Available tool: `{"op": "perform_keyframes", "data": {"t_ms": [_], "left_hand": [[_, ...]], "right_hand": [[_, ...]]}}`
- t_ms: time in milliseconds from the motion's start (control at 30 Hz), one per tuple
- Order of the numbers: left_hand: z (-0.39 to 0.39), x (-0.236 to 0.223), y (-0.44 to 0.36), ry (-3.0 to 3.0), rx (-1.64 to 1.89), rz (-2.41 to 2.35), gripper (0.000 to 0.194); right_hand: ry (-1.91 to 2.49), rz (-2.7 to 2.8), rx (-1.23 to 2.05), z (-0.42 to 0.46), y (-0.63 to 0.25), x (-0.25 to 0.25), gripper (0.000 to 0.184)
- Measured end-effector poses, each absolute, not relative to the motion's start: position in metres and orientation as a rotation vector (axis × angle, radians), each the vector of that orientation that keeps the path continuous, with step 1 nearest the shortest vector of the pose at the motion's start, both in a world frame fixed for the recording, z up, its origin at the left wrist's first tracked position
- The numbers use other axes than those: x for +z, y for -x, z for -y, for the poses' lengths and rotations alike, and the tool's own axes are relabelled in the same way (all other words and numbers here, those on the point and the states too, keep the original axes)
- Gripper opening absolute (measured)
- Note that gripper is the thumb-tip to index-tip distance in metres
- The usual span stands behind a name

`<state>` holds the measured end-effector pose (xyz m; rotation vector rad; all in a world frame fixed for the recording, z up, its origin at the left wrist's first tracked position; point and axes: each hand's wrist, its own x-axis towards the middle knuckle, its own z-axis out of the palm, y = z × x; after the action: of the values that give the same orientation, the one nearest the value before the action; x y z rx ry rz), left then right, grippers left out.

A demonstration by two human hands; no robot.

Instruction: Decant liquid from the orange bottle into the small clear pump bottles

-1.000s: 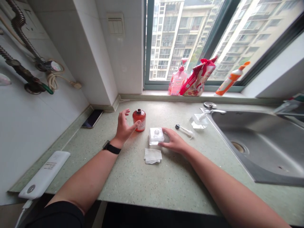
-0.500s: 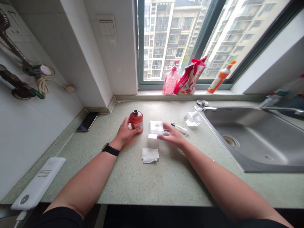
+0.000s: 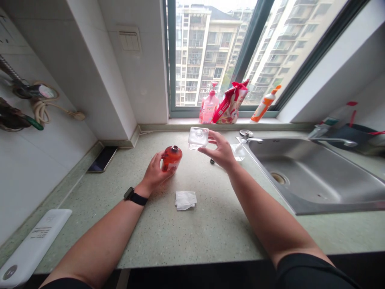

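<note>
My left hand (image 3: 155,172) is wrapped round a small orange-red bottle (image 3: 171,157) with an open neck, tilted to the right above the green speckled counter (image 3: 192,224). My right hand (image 3: 221,151) holds a clear square block-like cap (image 3: 198,137) by its side, lifted off the counter just right of the bottle. A folded white tissue (image 3: 185,200) lies on the counter below both hands. A small dark-tipped applicator (image 3: 212,161) peeks out under my right hand.
A steel sink (image 3: 313,176) with a tap fills the right. On the sill stand a pink pump bottle (image 3: 208,107), a red pouch (image 3: 229,103) and an orange tube (image 3: 264,105). A phone (image 3: 102,159) lies by the left wall; a white power bank (image 3: 30,249) sits at the near-left edge.
My left hand closed on the orange bottle and lifted and tilted it. My right hand picked the clear cap up off the counter and raised it.
</note>
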<state>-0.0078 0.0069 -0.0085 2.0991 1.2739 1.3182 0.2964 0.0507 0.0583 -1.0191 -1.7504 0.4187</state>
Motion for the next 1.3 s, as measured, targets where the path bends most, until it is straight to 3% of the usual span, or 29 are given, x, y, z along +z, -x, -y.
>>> {"op": "perform_keyframes", "data": {"t_ms": [333, 1300], "left_hand": [[-0.002, 0.0, 0.007, -2.237, 1.323, -1.363, 0.069], [0.009, 0.009, -0.001, -2.47, 1.149, -1.593, 0.068]], "right_hand": [[1.065, 1.976, 0.203, -0.061, -0.321, 0.047, 0.078], [1.133, 2.207, 0.036, -0.048, -0.315, 0.056, 0.072]]}}
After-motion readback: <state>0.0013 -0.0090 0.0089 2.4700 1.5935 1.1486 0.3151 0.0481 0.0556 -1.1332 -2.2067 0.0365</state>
